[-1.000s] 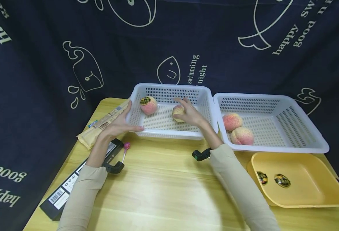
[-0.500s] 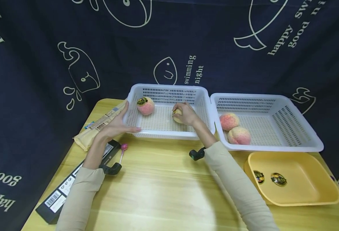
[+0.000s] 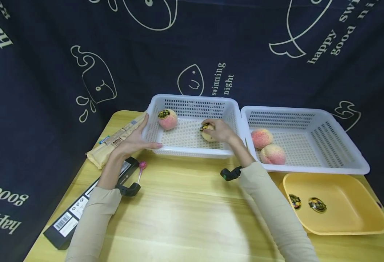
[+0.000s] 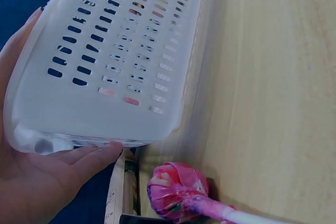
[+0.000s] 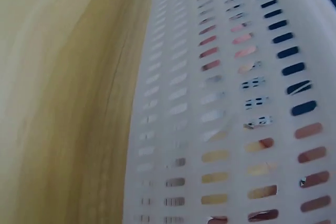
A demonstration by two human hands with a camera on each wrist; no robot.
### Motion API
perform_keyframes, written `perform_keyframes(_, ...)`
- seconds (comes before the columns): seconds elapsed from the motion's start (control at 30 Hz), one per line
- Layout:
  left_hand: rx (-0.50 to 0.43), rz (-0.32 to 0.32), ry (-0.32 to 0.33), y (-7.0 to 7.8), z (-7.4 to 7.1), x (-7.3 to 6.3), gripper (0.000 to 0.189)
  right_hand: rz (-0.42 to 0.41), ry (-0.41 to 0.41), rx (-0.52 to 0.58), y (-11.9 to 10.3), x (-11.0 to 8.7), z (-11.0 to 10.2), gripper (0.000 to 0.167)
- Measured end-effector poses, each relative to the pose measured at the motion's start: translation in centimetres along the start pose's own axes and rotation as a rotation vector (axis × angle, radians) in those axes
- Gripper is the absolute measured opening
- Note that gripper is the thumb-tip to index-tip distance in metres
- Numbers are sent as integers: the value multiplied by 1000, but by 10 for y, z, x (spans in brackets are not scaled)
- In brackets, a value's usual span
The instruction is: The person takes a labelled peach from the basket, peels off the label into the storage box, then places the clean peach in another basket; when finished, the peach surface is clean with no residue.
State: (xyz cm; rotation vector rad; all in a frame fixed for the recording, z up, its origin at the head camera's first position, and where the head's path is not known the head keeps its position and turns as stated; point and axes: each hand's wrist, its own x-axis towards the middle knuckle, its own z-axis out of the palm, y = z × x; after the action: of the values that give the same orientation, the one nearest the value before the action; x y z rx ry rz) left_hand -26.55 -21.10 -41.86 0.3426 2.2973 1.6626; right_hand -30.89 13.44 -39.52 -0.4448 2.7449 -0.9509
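Note:
In the head view my left hand [image 3: 131, 142] holds the near left corner of a small white slotted basket [image 3: 192, 151], thumb along the front rim and fingers on the left side. The left wrist view shows the same hand [image 4: 52, 182] around the basket corner [image 4: 94, 111]. My right hand [image 3: 223, 131] reaches inside this basket and grips a pale peach [image 3: 207, 136] with a black-and-gold sticker. A pink peach [image 3: 168, 120] with a like sticker sits at the basket's left. In the right wrist view the basket's slotted wall [image 5: 189, 103] hides most of the right hand.
To the right stands a larger white basket [image 3: 336, 169] holding two peaches [image 3: 273, 154]. Before it is a yellow basin [image 3: 346, 203] with two stickers inside. On the left lie a long black box [image 3: 71, 218], a pink lollipop [image 3: 142, 166] and a beige packet [image 3: 103, 153].
My right hand has gone from spread fingers over the pale peach to gripping it. The peach has turned, bringing its sticker into view, and sits slightly further right. The left hand stays on the basket.

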Motion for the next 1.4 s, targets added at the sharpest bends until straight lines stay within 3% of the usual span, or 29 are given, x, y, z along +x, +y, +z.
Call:
perform_keyframes(0.13, -10, -1, -10, 2, 2, 2, 132, -36, 104, 190, -2, -21, -9, 40)
perform_keyframes(0.27, -7, -12, -2, 2, 3, 1, 133, -184, 181, 321, -20, -65, -24, 39)
perform_keyframes(0.43, -23, 4, -7, 2, 3, 2, 133, -368, 157, 438, -38, -138, -26, 42)
perform_keyframes(0.57, -16, 15, -11, 2, 3, 3, 134, -409, 69, 409, -23, -180, 5, 42)
perform_keyframes(0.8, -24, 11, -11, 2, -1, 2, 134, -305, -7, 331, 14, -196, 64, 38)
perform_keyframes(0.97, -14, 18, -10, 3, 1, 3, 134, -251, -4, 373, 19, -199, 73, 39)
perform_keyframes(1.03, 57, 29, 16, 9, 2, -3, 134, -247, 2, 367, 19, -199, 74, 43)
perform_keyframes(1.13, 293, 116, 121, 34, 5, -27, 133, -263, 3, 337, 18, -200, 74, 52)
perform_keyframes(1.23, 391, 285, 200, 73, 21, -61, 121, -288, 21, 302, 20, -202, 73, 60)
perform_keyframes(1.27, 380, 357, 186, 85, 31, -72, 118, -284, 34, 290, 22, -203, 73, 61)
perform_keyframes(1.33, 312, 486, 77, 102, 59, -90, 112, -267, 61, 277, 25, -206, 71, 64)
perform_keyframes(1.4, 262, 529, -69, 105, 91, -101, 115, -247, 76, 275, 29, -209, 69, 65)
